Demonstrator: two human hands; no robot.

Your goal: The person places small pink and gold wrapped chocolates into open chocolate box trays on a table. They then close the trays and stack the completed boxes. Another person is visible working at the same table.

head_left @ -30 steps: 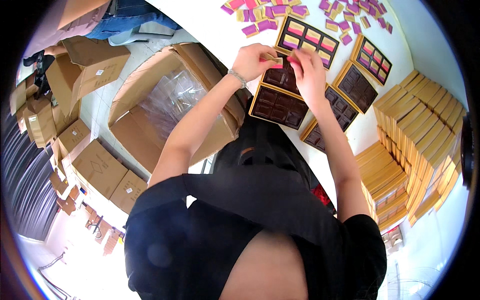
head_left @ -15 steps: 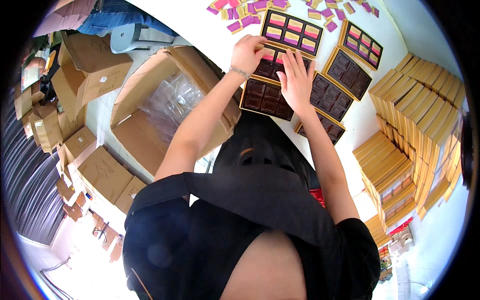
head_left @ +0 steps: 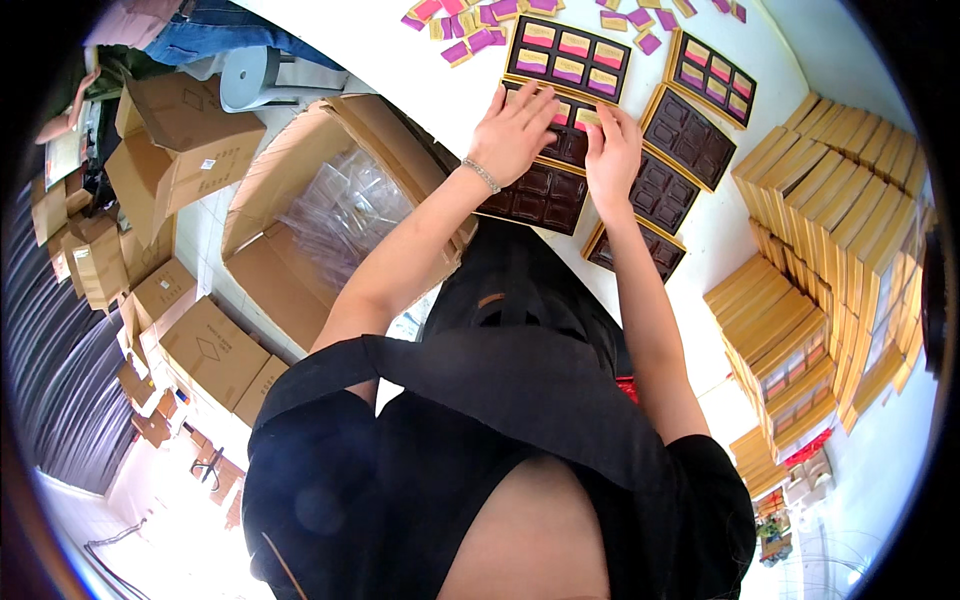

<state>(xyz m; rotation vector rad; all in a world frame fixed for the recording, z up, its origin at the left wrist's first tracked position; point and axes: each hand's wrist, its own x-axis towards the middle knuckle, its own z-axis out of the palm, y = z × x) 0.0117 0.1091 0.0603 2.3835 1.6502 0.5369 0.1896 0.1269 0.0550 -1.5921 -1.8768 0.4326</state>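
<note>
My left hand [head_left: 512,140] lies with fingers stretched over a black, gold-edged compartment tray [head_left: 568,148] on the white table, covering its left part. Small wrapped pieces in gold and pink sit in that tray's far row; the one at the right [head_left: 587,118] is beside my right fingertips. My right hand [head_left: 613,165] is at the tray's right end, its thumb apart from the fingers and nothing plainly held. Beyond is a tray filled with pink, purple and gold pieces [head_left: 568,62]. Nearer me lies an unfilled dark tray [head_left: 535,197].
On the right are another filled tray [head_left: 712,78] and several unfilled trays [head_left: 688,138]. Loose wrapped pieces [head_left: 480,40] lie at the far side. Tall stacks of gold-edged boxes [head_left: 840,200] stand farther right. An open carton [head_left: 275,180] with clear plastic is left, near a grey stool [head_left: 248,78].
My left hand has gone from fingertips at the tray's far edge to lying flatter over it. My right hand has shifted rightward off the tray's middle, uncovering a piece at the far right.
</note>
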